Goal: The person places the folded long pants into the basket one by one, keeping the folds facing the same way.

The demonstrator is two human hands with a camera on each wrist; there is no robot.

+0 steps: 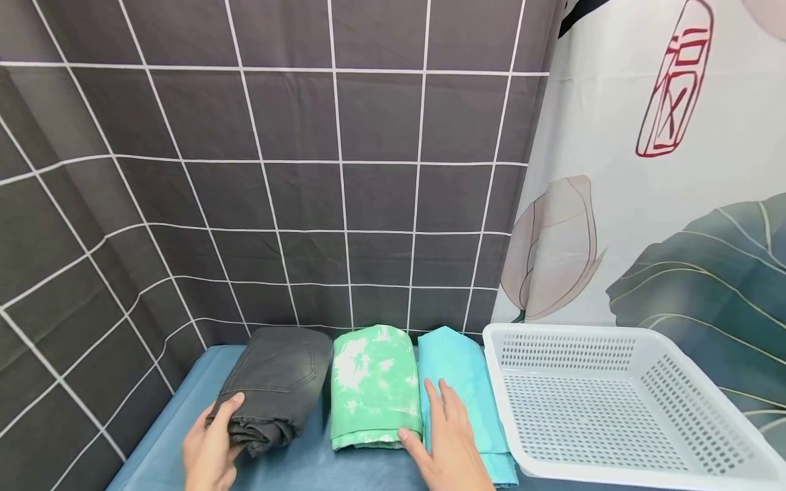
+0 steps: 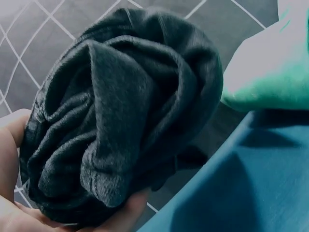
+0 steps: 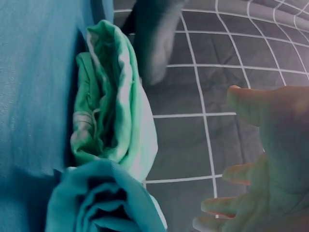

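My left hand [image 1: 211,447] grips the near left corner of folded dark grey jeans [image 1: 279,375], thumb on top. A stitched pocket shows on their upper face. The left wrist view faces the rolled end of the jeans [image 2: 140,92], with fingers curled under it. In the middle lies a folded green and white tie-dye cloth [image 1: 374,389]. Beside it on the right is a folded turquoise cloth [image 1: 457,358]. My right hand [image 1: 453,443] hovers over these two, fingers spread and holding nothing; the right wrist view shows the same hand [image 3: 270,154] apart from both cloths.
A white perforated plastic basket [image 1: 589,416] stands to the right of the turquoise cloth. All lies on a blue-covered surface [image 1: 331,470]. Behind rises a dark grey gridded curtain [image 1: 381,123], and a white leaf-print curtain [image 1: 614,123] hangs at the right.
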